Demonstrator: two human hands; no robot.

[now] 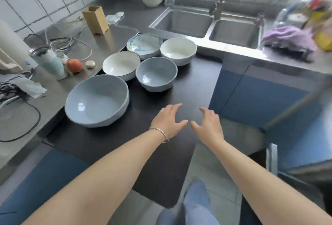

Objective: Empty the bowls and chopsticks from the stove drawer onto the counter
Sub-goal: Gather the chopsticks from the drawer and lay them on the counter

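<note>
Several bowls stand on the black stove top [194,84]: a large blue bowl [98,100] at the front left, a small blue bowl [156,74], a white dark-rimmed bowl [121,65], a patterned bowl [143,43] and a white bowl [177,49]. My left hand [168,120] and my right hand [208,123] hover side by side over the stove top, right of the large blue bowl, fingers spread and holding nothing. No chopsticks or drawer show.
A wooden holder [96,19] stands at the back left, near cables [68,42], a cup [50,63] and a tomato [74,65]. A double sink [206,23] lies behind to the right, with a purple cloth [289,36]. Blue cabinet doors [255,99] are below.
</note>
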